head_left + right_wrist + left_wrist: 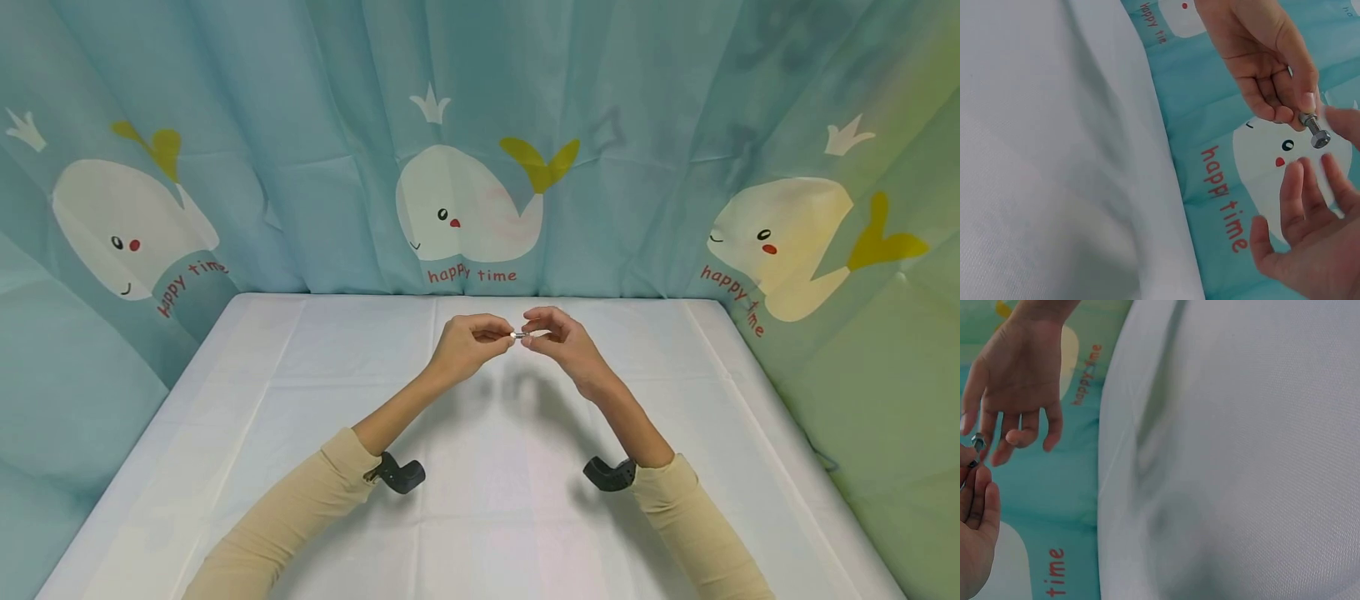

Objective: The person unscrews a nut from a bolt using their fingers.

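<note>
The left hand (471,343) pinches a bolt (1315,126) by what looks like its nut (1307,117), above the table (487,542); the right hand (567,346) has its fingers spread near the head (1320,139), contact unclear. The bolt should be light, rigid and sturdy, though smooth metal may slip; the hex head offers good purchase. It looks silvery, its shank threaded.

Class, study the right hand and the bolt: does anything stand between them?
Nothing visible does. The left hand pinches one end of the bolt; its head points clear toward the right hand. Whether the right thumb touches it is unclear.
</note>
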